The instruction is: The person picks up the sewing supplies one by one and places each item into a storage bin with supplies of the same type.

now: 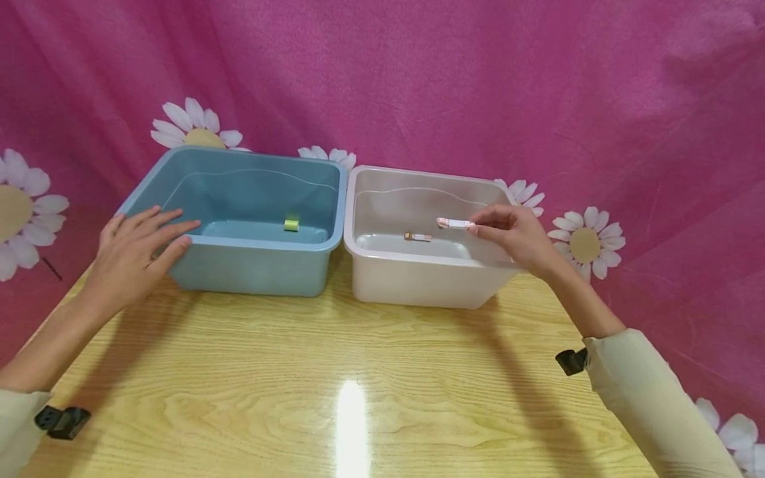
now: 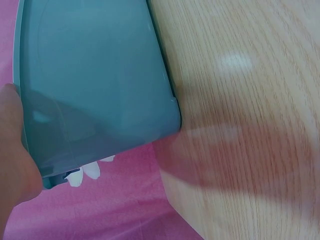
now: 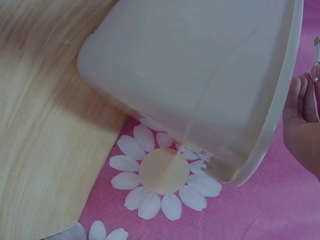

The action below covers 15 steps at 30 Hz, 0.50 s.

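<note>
My right hand (image 1: 515, 234) pinches a small, narrow white strip (image 1: 455, 224) with reddish print and a thicker pinkish end, between thumb and fingertips. It holds the strip over the pale pinkish-white plastic tub (image 1: 412, 279). Inside that tub lies a similar white strip (image 1: 418, 237) with a brown end. On the other side, my left hand (image 1: 134, 249) rests with spread fingers across the front left rim of the blue-grey tub (image 1: 251, 269). A short yellow-green cylinder (image 1: 291, 225) lies inside this tub, toward its right end.
Both tubs stand side by side at the back of the wood-grain table (image 1: 287, 372), their rims nearly meeting. Behind them hangs a magenta cloth (image 1: 382, 79) with white daisies. Each wrist carries a small black camera, such as the one on the left (image 1: 62, 422).
</note>
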### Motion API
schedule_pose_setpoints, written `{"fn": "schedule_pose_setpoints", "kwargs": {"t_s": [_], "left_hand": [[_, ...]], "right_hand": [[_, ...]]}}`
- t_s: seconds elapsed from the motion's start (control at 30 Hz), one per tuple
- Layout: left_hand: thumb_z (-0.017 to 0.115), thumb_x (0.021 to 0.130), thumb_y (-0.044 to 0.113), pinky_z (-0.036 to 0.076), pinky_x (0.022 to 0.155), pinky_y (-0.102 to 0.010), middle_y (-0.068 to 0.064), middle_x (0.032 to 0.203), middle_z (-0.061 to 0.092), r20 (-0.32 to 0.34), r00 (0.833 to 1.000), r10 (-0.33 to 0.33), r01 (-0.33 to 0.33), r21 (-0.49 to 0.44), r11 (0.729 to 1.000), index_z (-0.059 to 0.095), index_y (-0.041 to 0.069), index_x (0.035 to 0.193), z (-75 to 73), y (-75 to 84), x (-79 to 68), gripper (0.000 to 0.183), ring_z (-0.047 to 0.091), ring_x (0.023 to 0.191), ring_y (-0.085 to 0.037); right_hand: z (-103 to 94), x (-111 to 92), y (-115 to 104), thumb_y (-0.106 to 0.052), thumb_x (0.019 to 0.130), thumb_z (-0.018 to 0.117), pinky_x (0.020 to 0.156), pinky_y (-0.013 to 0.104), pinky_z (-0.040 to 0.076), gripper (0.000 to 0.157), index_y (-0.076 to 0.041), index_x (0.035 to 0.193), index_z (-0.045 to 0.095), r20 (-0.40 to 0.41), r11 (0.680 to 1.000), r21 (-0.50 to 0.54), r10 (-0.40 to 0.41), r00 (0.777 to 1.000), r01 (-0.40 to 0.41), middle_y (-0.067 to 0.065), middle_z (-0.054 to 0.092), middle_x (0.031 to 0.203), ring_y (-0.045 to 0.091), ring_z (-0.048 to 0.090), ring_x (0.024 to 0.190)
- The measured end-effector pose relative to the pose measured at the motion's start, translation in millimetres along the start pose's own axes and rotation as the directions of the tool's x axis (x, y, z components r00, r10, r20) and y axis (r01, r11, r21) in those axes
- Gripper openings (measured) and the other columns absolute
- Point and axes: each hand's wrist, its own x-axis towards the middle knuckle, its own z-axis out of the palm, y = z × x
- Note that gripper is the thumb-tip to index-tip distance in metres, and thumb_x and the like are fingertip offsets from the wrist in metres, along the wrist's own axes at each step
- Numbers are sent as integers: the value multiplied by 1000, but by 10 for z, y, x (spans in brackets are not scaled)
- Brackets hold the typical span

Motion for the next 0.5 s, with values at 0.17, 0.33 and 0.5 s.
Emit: {"fn": "schedule_pose_setpoints", "kwargs": {"t_s": [0.17, 0.33, 0.5], "left_hand": [[52, 105, 31, 3, 111, -68, -23, 147, 47, 3, 1000, 3, -3, -5, 1000, 62, 13, 137, 3, 1, 0, 39, 30, 142, -42], [52, 105, 31, 3, 110, -68, -23, 147, 47, 3, 1000, 7, -7, -4, 1000, 62, 13, 137, 1, -4, -3, 38, 30, 141, -43], [52, 105, 31, 3, 110, -68, -22, 147, 47, 5, 1000, 6, -6, -6, 1000, 61, 13, 138, -3, 4, 1, 38, 30, 141, -43]], "right_hand": [[-9, 86, 15, -6, 91, 73, 70, 20, 49, 23, 7, 110, 70, 8, 999, 24, 24, 1000, -25, -5, 70, 91, 7, 62, 82], [7, 151, 34, -6, 91, 74, 74, 20, 50, 25, 8, 111, 69, 11, 998, 48, 48, 999, -48, -1, 72, 94, 8, 64, 85], [12, 231, 90, -10, 92, 74, 72, 21, 47, 26, 5, 112, 70, 14, 997, 26, 72, 997, -72, -1, 71, 95, 8, 62, 87]]}}
